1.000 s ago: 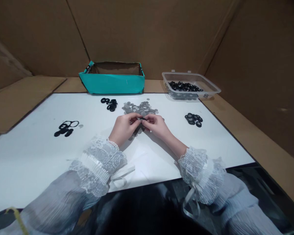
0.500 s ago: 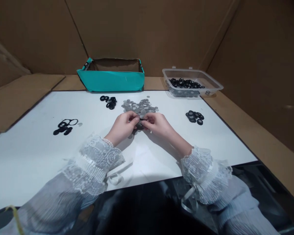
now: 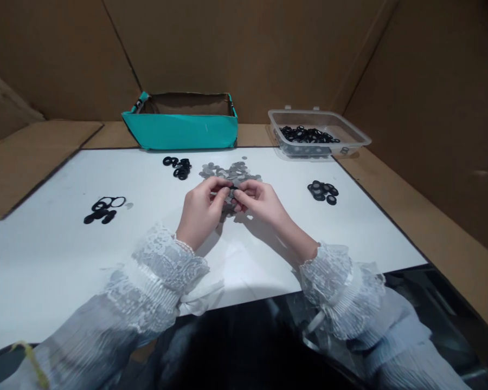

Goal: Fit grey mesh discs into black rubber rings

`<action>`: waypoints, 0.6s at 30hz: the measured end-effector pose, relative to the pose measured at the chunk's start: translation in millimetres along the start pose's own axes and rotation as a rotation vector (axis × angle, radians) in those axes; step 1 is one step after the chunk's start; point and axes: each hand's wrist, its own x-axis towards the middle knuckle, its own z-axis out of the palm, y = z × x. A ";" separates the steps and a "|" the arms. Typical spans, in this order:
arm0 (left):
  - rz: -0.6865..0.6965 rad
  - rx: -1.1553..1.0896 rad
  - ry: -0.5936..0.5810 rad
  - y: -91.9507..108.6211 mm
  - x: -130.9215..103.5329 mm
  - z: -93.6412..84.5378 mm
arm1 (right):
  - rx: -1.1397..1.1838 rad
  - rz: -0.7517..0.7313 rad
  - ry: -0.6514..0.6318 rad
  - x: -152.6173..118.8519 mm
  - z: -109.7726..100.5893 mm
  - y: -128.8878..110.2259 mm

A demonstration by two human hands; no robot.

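Note:
Both hands meet at mid-table, over the near part of a heap of small grey discs (image 3: 238, 169). My left hand (image 3: 203, 208) is closed, thumb and fingers pinching a small black ring (image 3: 233, 189). From the other side my right hand (image 3: 262, 203) pinches the same ring, its thumb almost touching the left one. The fingers cover most of the ring, so I cannot tell whether a disc sits in it. Beyond my left hand lies a small pile of black rings (image 3: 181, 172). To the right, black rings with grey centres (image 3: 323, 191) form another pile.
A turquoise box (image 3: 187, 131) stands at the back. Right of it is a clear plastic tub (image 3: 360, 142) holding many black rings. More black pieces (image 3: 101, 211) lie at the left on the white board (image 3: 44, 254). Cardboard walls (image 3: 244, 54) enclose the table.
My hands have risen slightly from the heap and turned, so the black ring now shows between the fingertips. The whole view has shifted a little.

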 end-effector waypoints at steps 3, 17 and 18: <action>0.017 -0.006 -0.017 -2.4 0.0 0.0 | -0.018 0.010 -0.041 -0.2 -3.5 -2.3; -0.170 -0.096 -0.133 -0.6 4.6 -3.9 | -0.196 -0.039 -0.069 -1.8 -9.6 -3.9; -0.197 -0.130 -0.123 -1.3 4.9 -3.4 | -0.191 -0.053 -0.055 -2.0 -9.5 -3.3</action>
